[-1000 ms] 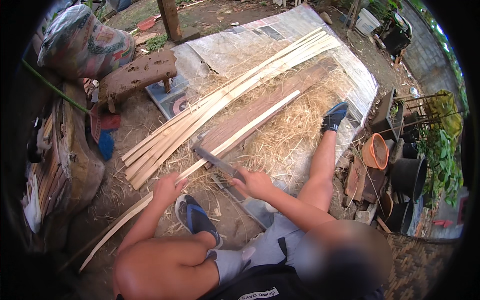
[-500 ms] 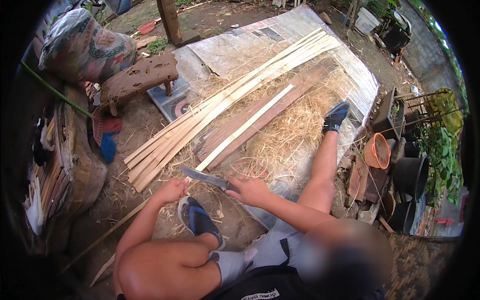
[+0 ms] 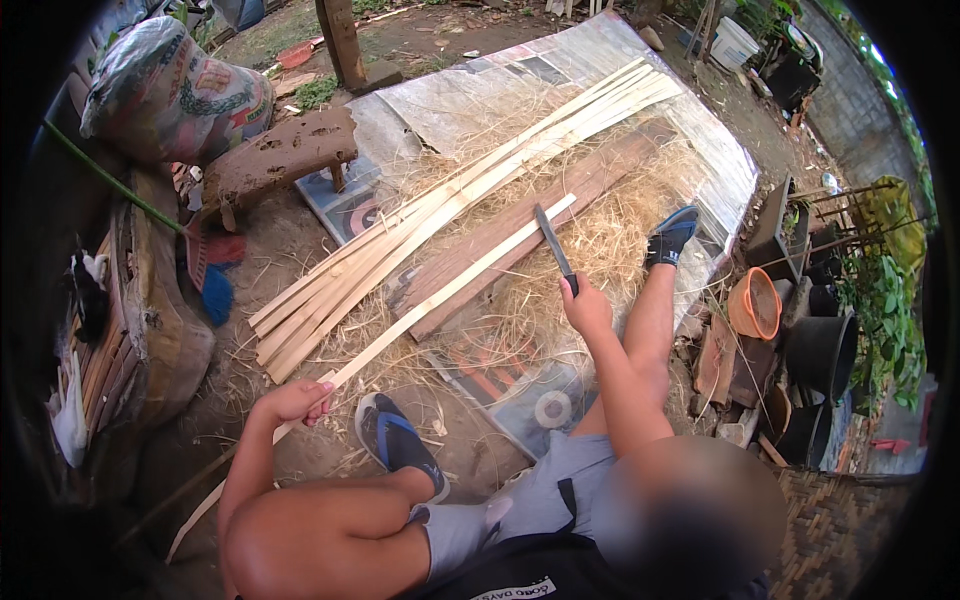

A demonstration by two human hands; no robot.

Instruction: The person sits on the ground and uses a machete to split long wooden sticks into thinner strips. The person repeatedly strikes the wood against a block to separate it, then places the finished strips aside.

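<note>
My left hand [image 3: 296, 402] is closed around a long pale bamboo strip [image 3: 452, 288], low on the left beside my shoe. From there the strip runs up and to the right over a brown wooden plank [image 3: 600, 178], and its tail trails behind my hand. My right hand [image 3: 588, 306] grips the dark handle of a long knife [image 3: 552, 240]. The blade lies across the strip near its far end, over the plank. Left of the plank rests a fanned bundle of pale strips [image 3: 400, 235]. Thin curled shavings [image 3: 600, 265] are heaped to the plank's right.
A flattened printed sheet [image 3: 715, 150] lies under the work. My shoes [image 3: 400, 440] flank it. At left are a low brown bench [image 3: 280, 160], a stuffed sack [image 3: 175, 95] and a blue-bristled broom [image 3: 216, 292]. An orange pot [image 3: 754, 303] and black pots [image 3: 820, 350] stand at right.
My right hand has carried the knife up and right, from near my left hand to the strip's far end. My left hand has moved down and left along the strip.
</note>
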